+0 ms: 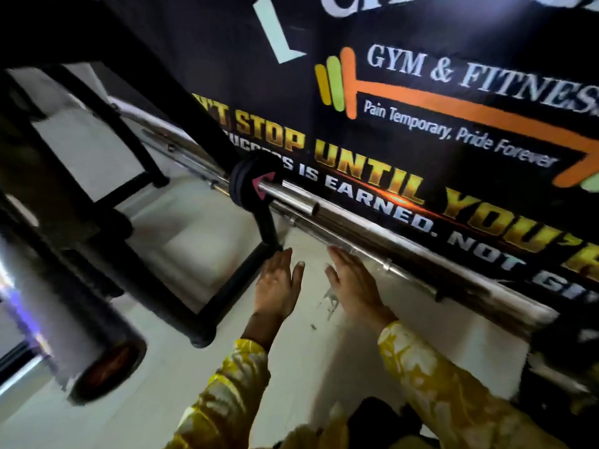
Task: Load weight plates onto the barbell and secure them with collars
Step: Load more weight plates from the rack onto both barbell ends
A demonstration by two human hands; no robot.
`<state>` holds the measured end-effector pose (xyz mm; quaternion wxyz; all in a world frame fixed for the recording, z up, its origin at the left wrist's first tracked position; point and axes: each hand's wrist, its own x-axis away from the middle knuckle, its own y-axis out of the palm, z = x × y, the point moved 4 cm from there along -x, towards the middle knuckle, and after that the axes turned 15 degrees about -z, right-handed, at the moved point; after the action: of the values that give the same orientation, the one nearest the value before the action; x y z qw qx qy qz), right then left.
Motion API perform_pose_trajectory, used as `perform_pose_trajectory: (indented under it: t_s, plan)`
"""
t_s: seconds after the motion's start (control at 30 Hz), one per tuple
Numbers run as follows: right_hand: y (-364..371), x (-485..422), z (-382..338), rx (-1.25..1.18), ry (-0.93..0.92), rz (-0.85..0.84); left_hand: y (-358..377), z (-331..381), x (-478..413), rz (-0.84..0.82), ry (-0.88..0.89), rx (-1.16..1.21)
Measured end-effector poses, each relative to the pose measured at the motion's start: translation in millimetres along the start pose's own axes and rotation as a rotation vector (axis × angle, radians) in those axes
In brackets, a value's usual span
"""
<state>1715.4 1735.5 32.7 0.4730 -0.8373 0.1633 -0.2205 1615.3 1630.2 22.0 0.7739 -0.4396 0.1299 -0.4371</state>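
Observation:
A chrome barbell sleeve (291, 197) sticks out toward me at mid-frame. Small black weight plates (241, 179) with a pink-marked face sit on it, against the black rack. No collar shows on the sleeve. My left hand (277, 283) and my right hand (351, 283) are both stretched forward below the sleeve, fingers straight, holding nothing. They hover over the pale floor, apart from the bar. Yellow patterned sleeves cover both forearms.
A black steel rack frame (233, 286) stands to the left of my hands. Several spare chrome bars (421, 257) lie along the foot of a black gym banner (421, 92) on the wall. A large black plate (107, 364) sits at lower left, blurred.

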Motion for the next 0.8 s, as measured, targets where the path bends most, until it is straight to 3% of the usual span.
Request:
perform_pose_trajectory:
  t_s: [0.47, 0.57, 0.8]
  plan:
    - [-39.5, -317.1, 40.2, 0.109, -0.4, -0.256, -20.4, -45.2, -242.0, 0.307, -0.384, 0.169]
    - [-28.7, -394.1, 42.2, 0.077, -0.441, -0.263, -7.4, -82.7, -292.0, 0.367, -0.514, 0.337]
    - [14.9, -535.6, 37.0, -0.192, -0.492, -0.215, 40.4, -185.8, -369.5, 0.791, -0.709, 0.83]
